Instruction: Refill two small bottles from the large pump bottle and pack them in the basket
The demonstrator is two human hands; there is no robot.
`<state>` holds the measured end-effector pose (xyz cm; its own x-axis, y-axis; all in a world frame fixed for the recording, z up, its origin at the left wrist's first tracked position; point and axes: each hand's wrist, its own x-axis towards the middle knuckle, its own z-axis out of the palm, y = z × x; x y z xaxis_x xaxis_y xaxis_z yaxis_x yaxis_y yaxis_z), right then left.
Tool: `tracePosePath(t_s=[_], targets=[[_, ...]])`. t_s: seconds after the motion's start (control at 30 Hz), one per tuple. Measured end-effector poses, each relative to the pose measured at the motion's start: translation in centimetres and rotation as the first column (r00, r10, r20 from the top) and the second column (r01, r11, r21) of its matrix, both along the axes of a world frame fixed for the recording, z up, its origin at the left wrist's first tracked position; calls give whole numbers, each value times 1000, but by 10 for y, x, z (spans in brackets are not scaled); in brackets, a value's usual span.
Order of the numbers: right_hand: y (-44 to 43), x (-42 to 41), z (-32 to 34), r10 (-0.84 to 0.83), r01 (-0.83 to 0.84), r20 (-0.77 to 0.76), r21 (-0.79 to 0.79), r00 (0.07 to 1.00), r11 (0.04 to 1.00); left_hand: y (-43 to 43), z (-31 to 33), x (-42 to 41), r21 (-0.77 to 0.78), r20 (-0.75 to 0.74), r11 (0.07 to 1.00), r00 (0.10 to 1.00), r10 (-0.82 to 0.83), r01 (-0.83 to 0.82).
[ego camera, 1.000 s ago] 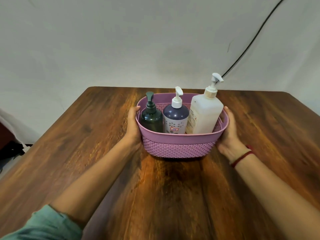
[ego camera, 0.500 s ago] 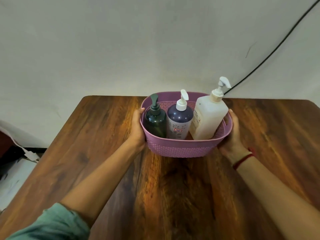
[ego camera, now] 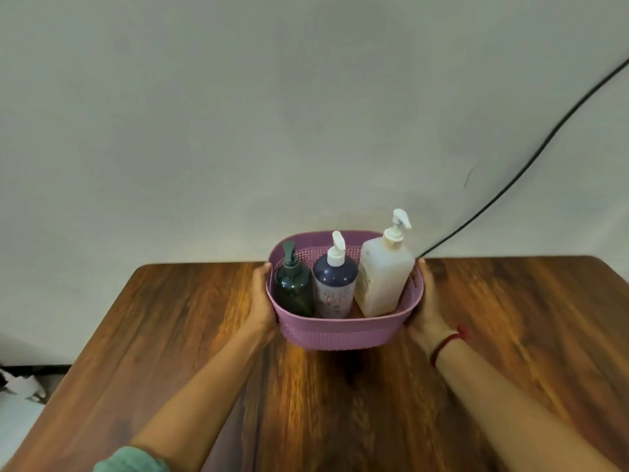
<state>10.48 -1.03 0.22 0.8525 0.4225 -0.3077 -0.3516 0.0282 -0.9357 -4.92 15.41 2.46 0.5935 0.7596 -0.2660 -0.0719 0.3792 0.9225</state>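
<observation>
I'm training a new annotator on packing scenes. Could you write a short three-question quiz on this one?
1. True or false: the left hand and the right hand each grip one side of the purple basket.
2. Multiple choice: what is worn at the right hand's wrist? A: a red thread bracelet. B: a watch. C: a glove.
3. Ordering: list the three bottles in the basket, going from the left hand's side to the right hand's side.

Key
1. True.
2. A.
3. dark green pump bottle, purple pump bottle, large white pump bottle.
</observation>
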Motion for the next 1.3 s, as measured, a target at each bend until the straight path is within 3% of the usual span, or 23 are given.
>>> tracePosePath(t_s=[0.23, 0.47, 0.67, 0.83, 0.97, 1.17, 1.3], targets=[[30, 35, -37, -74, 81, -64, 108, 995, 991, 16, -14, 45, -37, -13, 999, 999, -30, 29], [45, 77, -75, -88, 91, -55, 47, 995, 995, 42, -54, 82, -161, 36, 983, 996, -88, 92], [47, 94, -92, -80, 115, -175, 199, 981, 973, 52, -76, 94, -178, 43, 979, 994, -97, 103], [50, 95, -89, -150, 169, -111, 197, 983, 966, 59, -90, 99, -221, 41, 971, 996, -81, 89], [51, 98, -97, -148, 153, -57, 101, 987, 983, 59, -89, 99, -243, 48, 964, 994, -94, 103], [44, 98, -80, -64, 80, -99, 159, 993, 984, 57, -76, 88, -132, -53, 981, 987, -150, 142], [35, 84, -74, -84, 93, -92, 105, 992, 990, 66, -86, 71, 155, -166, 979, 980, -107, 133]])
